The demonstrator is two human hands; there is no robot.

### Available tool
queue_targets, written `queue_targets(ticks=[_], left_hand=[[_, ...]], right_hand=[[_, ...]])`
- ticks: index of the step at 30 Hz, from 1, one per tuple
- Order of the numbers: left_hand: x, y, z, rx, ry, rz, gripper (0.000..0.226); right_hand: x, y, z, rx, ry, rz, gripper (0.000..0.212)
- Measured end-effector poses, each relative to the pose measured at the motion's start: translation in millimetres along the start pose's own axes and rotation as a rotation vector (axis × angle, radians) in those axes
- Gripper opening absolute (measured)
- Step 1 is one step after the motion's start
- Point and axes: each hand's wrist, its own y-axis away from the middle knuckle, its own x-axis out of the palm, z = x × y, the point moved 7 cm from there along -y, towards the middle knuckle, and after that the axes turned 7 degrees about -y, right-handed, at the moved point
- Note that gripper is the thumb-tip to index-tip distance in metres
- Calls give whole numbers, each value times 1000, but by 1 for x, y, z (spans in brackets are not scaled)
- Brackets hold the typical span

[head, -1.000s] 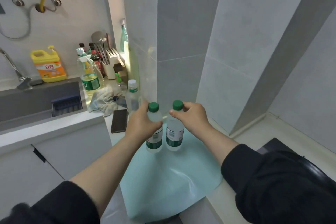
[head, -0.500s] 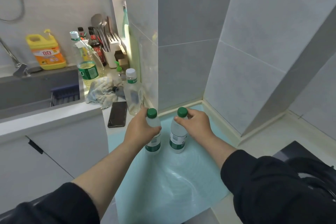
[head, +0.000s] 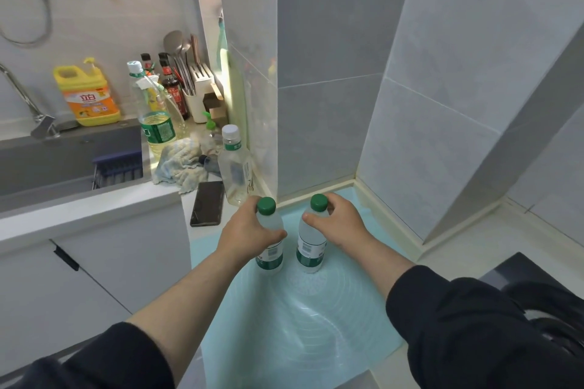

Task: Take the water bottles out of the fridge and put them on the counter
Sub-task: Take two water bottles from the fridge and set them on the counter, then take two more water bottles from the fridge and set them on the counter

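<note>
Two small clear water bottles with green caps and green labels stand upright side by side on a pale blue mat (head: 303, 325) that covers the counter. My left hand (head: 249, 232) is wrapped around the upper part of the left bottle (head: 270, 249). My right hand (head: 335, 224) grips the neck of the right bottle (head: 311, 246) just under its cap. Both bottle bases rest on the mat. The fridge is not in view.
A white-capped bottle (head: 235, 167) and a black phone (head: 207, 207) sit just left of the mat. Further left are a crumpled cloth (head: 177, 164), an oil bottle (head: 155, 123), a yellow detergent jug (head: 87, 95) and the sink (head: 63, 161). Tiled walls close the corner behind; a dark stove (head: 537, 287) lies at right.
Both hands carried the bottles down and forward toward the wall corner. The bottles now stand on the mat, with my hands still on them.
</note>
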Motion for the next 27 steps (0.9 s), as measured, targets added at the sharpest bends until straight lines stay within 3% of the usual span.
queue_targets(ticks=[5, 8, 12, 16, 20, 23, 27], left_hand=[[-16, 10, -3, 40, 5, 24, 96], [-51, 39, -17, 150, 1, -65, 95], [-138, 92, -53, 314, 47, -278, 89], [-241, 165, -81, 467, 33, -558, 70], [-323, 266, -82, 489, 47, -828, 64], [-358, 346, -80, 479, 108, -977, 62], [-382, 468, -89, 503, 54, -1172, 58]], right_hand=[[-10, 14, 17, 11, 0, -24, 70], [-24, 44, 62, -182, 44, -108, 67], [-15, 90, 154, -507, -9, -94, 72], [13, 138, 245, -739, -178, 61, 59], [50, 204, 318, -861, -327, 299, 58], [72, 260, 356, -987, -367, 385, 61], [99, 341, 388, -1034, -606, 557, 61]])
